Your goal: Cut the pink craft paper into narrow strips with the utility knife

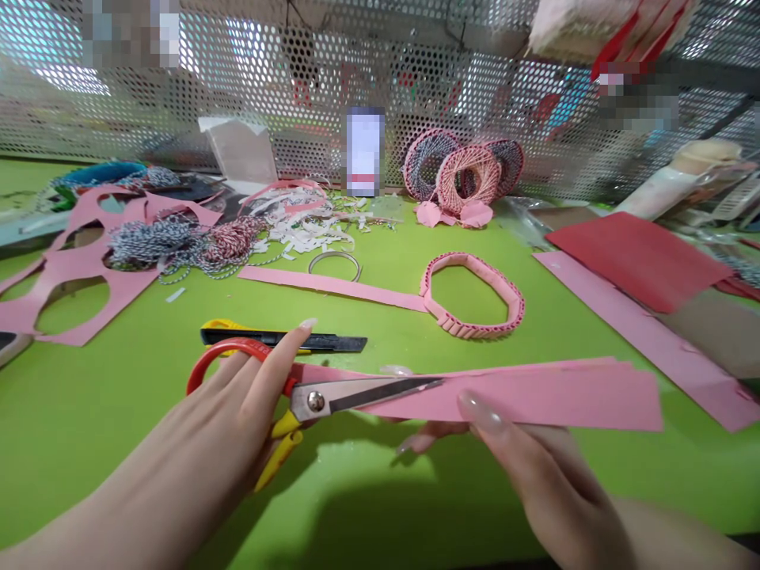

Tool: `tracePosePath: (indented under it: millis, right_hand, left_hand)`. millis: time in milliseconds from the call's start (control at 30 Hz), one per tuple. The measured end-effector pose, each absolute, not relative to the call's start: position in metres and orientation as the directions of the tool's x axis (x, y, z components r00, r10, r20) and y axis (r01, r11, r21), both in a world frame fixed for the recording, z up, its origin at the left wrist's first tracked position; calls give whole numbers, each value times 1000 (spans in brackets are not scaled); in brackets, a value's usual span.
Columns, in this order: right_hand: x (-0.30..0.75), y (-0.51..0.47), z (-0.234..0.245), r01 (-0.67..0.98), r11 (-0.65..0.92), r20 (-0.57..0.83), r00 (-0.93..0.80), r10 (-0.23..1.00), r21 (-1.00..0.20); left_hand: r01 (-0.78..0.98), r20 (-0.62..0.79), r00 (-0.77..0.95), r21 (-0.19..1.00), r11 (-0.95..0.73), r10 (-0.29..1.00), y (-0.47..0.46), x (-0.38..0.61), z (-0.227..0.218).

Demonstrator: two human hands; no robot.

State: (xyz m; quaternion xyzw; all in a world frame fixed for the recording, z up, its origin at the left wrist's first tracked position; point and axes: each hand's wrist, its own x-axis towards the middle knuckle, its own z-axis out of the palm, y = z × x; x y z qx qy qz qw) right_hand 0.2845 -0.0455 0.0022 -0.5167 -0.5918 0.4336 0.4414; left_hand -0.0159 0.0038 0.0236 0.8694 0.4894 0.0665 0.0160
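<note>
My left hand (237, 396) is wrapped round scissors (317, 401) with one red handle loop and yellow parts below. Their blades point right and lie along a pink paper strip (564, 396), the tips near its middle. With the thumb on top and fingers underneath, my right hand (534, 467) pinches that strip. Just beyond the left hand lies a black and yellow utility knife (336, 343). Farther back, a pleated pink paper ring (514, 305) rests on the green table, with a long flat pink band (344, 291) running left from it.
A metal ring (336, 255) lies behind the pink band. Cord bundles (154, 237), white paper scraps (302, 226) and a cut-out pink sheet (119, 297) occupy the left. Woven rings (451, 186) lean on the perforated panel (237, 79) near a phone (364, 150). Red card (641, 257) lies right.
</note>
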Motion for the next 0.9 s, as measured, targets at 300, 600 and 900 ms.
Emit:
tracePosePath:
  millis: [300, 600, 900]
  right_hand:
    - [276, -43, 18, 320, 125, 70, -177, 982, -939]
    - [286, -44, 14, 371, 174, 58, -303, 951, -912]
    - [255, -35, 35, 335, 134, 83, -163, 983, -933]
  left_hand:
    - [866, 79, 484, 100, -490, 872, 3, -14, 23]
    - [884, 2, 463, 78, -462, 886, -1, -21, 23]
    - [832, 99, 544, 66, -551, 834, 3, -14, 31]
